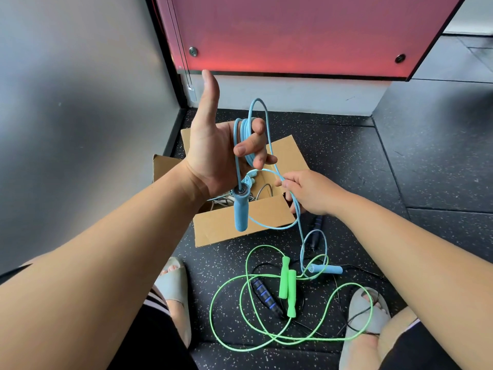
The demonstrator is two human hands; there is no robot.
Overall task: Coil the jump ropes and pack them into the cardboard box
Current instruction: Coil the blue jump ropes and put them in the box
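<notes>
Blue rope (241, 212) coiled in L grip (213, 145), fingers curled; R grip (309, 190) pinches slack over cardboard box (218, 231) front edge.

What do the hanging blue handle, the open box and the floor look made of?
The hanging light blue jump rope handle: matte plastic or rubber, with a metallic ring on top. The open brown box: plain cardboard, folded flaps. The black speckled floor: probably rubber gym matting, seamed tiles.
</notes>
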